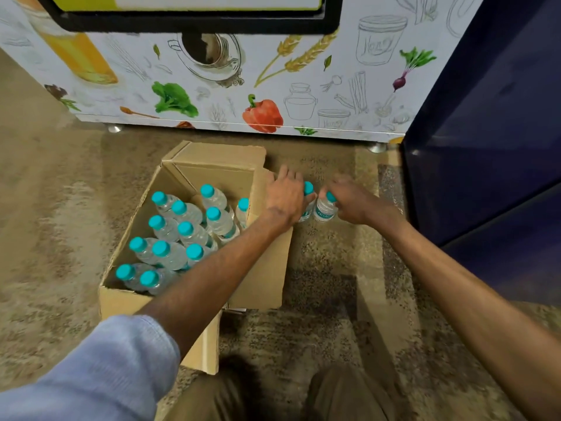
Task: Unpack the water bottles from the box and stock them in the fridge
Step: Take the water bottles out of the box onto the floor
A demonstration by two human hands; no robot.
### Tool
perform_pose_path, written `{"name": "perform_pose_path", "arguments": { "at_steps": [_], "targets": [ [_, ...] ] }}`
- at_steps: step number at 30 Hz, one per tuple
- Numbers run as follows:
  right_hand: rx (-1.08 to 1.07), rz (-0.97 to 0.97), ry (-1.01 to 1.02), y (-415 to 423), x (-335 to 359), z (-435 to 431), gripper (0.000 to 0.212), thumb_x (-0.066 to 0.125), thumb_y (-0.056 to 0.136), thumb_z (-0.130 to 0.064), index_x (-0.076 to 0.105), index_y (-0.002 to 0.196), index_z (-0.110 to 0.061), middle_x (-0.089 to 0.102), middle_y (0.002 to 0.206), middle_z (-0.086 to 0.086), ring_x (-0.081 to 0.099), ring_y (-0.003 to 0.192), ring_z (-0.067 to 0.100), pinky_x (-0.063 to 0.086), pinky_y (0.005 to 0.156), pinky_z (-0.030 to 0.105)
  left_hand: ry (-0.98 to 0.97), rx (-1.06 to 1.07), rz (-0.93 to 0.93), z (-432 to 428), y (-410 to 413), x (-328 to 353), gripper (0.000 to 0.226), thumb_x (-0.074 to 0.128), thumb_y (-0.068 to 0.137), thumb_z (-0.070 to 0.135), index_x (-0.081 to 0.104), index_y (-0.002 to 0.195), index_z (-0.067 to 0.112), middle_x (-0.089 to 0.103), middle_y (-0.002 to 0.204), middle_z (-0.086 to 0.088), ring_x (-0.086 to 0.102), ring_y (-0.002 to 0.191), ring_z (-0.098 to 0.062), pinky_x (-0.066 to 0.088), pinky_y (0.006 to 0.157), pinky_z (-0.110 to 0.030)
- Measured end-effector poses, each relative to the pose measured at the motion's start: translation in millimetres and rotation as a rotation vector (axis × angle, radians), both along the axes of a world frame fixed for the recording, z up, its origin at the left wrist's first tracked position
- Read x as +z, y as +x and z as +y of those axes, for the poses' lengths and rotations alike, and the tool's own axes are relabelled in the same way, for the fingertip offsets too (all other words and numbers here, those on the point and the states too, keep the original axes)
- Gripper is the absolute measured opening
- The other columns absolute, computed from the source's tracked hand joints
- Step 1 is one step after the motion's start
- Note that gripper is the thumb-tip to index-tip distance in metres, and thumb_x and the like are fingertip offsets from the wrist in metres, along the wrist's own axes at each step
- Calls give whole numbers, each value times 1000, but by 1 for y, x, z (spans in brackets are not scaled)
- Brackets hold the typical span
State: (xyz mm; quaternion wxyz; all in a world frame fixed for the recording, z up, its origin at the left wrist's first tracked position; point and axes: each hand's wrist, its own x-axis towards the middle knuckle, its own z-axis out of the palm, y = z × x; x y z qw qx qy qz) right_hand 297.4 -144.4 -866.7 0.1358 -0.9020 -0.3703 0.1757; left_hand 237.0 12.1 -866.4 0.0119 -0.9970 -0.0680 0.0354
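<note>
An open cardboard box (261, 268) stands on the floor with several clear water bottles (188, 235) upright inside, all with teal caps. Just right of the box, two more bottles stand on the floor side by side. My left hand (285, 199) reaches across the box flap and grips the left bottle (308, 189) by its upper part. My right hand (352, 202) grips the right bottle (324, 209) near its cap. The fridge (212, 86), white with printed vegetables, stands right behind the box.
A dark blue panel (491, 147), apparently the fridge's open door, fills the right side. The mottled brown floor (328, 284) stretches around the box. My knees (349, 396) show at the bottom edge.
</note>
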Motion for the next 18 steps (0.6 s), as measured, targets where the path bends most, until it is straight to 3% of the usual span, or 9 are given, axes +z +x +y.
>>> {"name": "perform_pose_path", "arguments": {
  "at_steps": [8, 15, 18],
  "targets": [
    [-31, -13, 44, 7, -13, 6, 43, 69, 78, -2, 53, 111, -25, 48, 119, 6, 40, 119, 27, 43, 92, 44, 147, 30, 46, 8, 9, 0, 64, 37, 91, 66, 64, 108, 11, 61, 117, -8, 43, 117, -23, 40, 94, -38],
    [-49, 15, 108, 1, -12, 5, 41, 61, 78, 4, 54, 106, -26, 49, 127, 5, 36, 127, 29, 38, 98, 56, 177, -11, 2, 12, 5, 0, 63, 39, 91, 66, 66, 98, 10, 49, 122, -9, 41, 115, -23, 38, 96, -39],
    [-90, 29, 141, 2, -15, 6, 45, 64, 78, 2, 54, 111, -27, 51, 124, 3, 41, 121, 25, 40, 97, 51, 216, -4, 33, 9, 5, 0, 63, 36, 91, 67, 65, 99, 11, 51, 120, -8, 40, 113, -22, 38, 93, -38]
  ]
}}
